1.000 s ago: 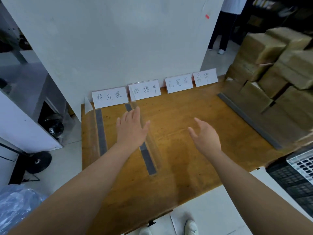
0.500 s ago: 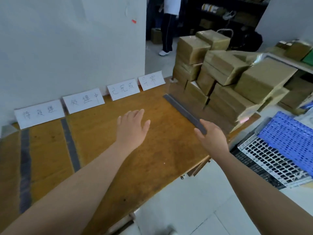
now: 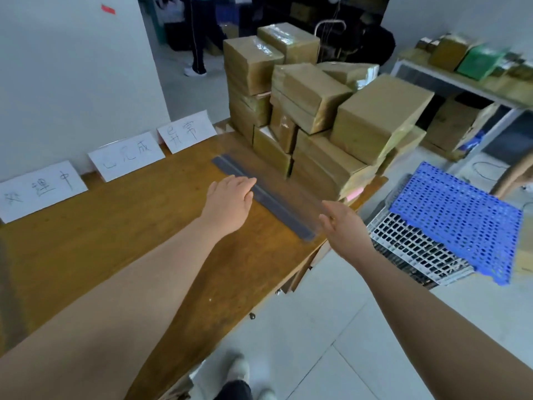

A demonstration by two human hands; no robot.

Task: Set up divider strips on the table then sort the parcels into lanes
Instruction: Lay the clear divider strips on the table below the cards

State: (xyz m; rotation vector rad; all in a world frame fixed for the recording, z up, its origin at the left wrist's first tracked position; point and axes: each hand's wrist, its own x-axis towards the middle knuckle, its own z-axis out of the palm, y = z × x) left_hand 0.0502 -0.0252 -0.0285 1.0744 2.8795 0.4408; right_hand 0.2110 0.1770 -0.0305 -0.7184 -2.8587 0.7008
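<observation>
A grey divider strip with a clear upright wall (image 3: 268,199) lies on the wooden table (image 3: 138,226), running from the back toward the front right edge, just left of a stack of brown taped parcels (image 3: 314,111). My left hand (image 3: 229,202) reaches to the strip's middle with straight fingers, its fingertips at the strip's left side. My right hand (image 3: 343,223) hovers open at the strip's near end, fingers extended; I cannot tell whether it touches the clear wall. Neither hand holds anything.
Three white handwritten label cards (image 3: 127,158) lean against the white wall at the table's back. A blue perforated panel (image 3: 458,215) lies over a white grid crate on the right. A person's legs (image 3: 199,39) stand in the background. Shelves with boxes (image 3: 461,53) are far right.
The view has swung right, away from the two left strips. Both hands have moved forward to the third strip beside the parcels, the left now at its middle, the right at its near end.
</observation>
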